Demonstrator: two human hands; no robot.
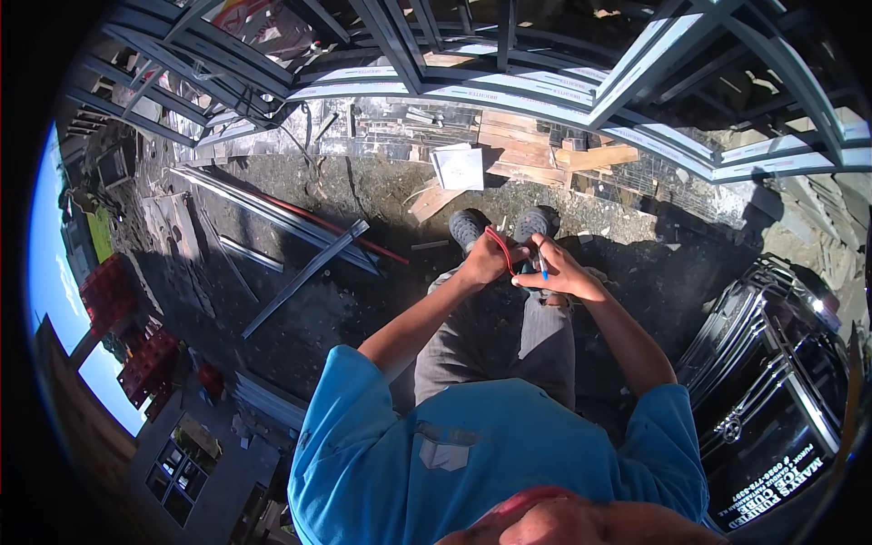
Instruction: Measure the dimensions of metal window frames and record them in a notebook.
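Observation:
My left hand [485, 262] is closed around a thin, curved red thing [498, 243], perhaps a tool handle or a loop of cord; its kind cannot be made out. Close beside it, my right hand [565, 272] has bent fingers around a slim blue-and-white pen [543, 266]. Both hands are held together in front of my legs, above my shoes. The red thing runs down between them toward the right thumb. Small details between the fingertips are hidden or too small to tell.
Grey metal frames [518, 88] stand across the far side. White paper sheets [459, 169] lie near wooden boards [522, 150]. Long metal bars [282, 222] and a crossing metal channel [304, 280] rest on the ground at left. A black vehicle [772, 391] with chrome bars is at right.

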